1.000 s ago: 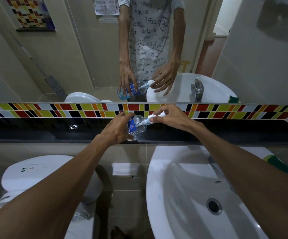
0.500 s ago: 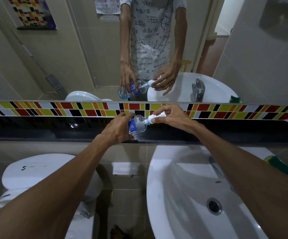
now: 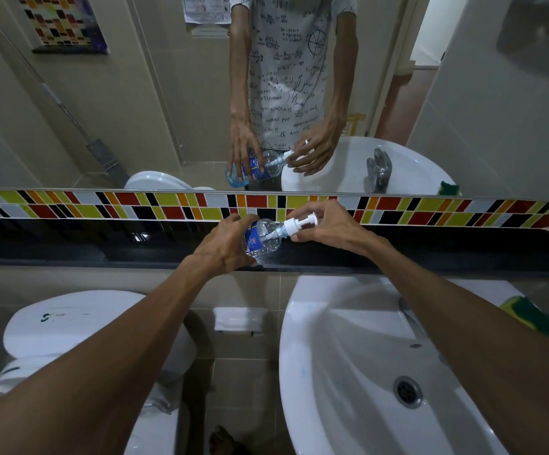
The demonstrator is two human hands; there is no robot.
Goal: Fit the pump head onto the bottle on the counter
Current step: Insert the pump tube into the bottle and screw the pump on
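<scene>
A clear plastic bottle (image 3: 263, 239) with a blue label is tilted to the right above the black counter ledge (image 3: 102, 249). My left hand (image 3: 225, 243) is wrapped around its lower body. A white pump head (image 3: 297, 224) sits at the bottle's neck, its nozzle pointing right. My right hand (image 3: 324, 226) grips the pump's collar with thumb and fingers. The mirror above repeats both hands and the bottle.
A white sink (image 3: 381, 372) with a drain (image 3: 407, 391) lies below the ledge on the right, a green and yellow sponge (image 3: 534, 318) on its rim. A white toilet (image 3: 69, 330) stands lower left. A strip of coloured tiles (image 3: 135, 206) runs behind the ledge.
My right hand has shifted on the pump head, so that more of the white nozzle shows. The bottle stays tilted in my left hand at the same spot.
</scene>
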